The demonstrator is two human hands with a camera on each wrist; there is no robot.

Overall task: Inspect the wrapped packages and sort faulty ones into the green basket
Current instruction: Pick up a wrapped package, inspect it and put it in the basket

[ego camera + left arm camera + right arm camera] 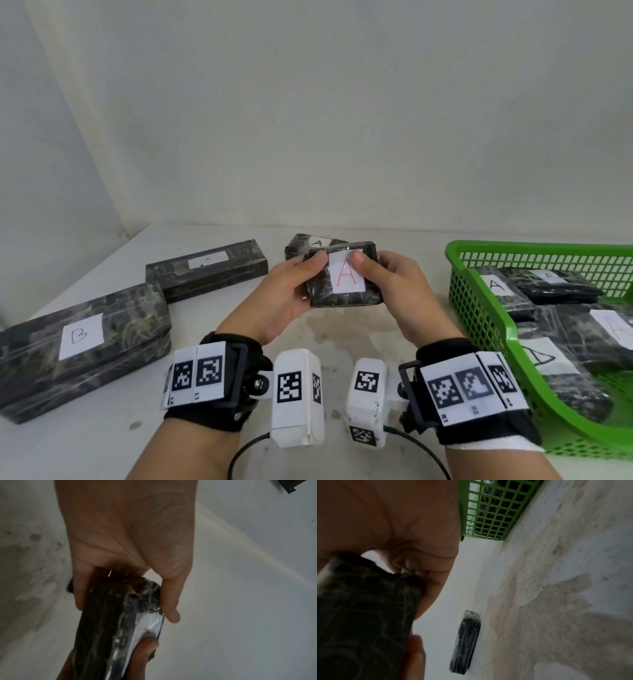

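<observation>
both hands hold one small wrapped package [344, 279] above the table [191, 442], its red-a label facing up; left hand [286, 296] grips its left end, right hand [394, 281] its right, thumbs on top; green basket [479, 313] sits right, holding packages.

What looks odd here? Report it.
The held package, gripped by the left hand and right hand, has a red A; other readable labels are black. No tear shows. The table is stained.
</observation>
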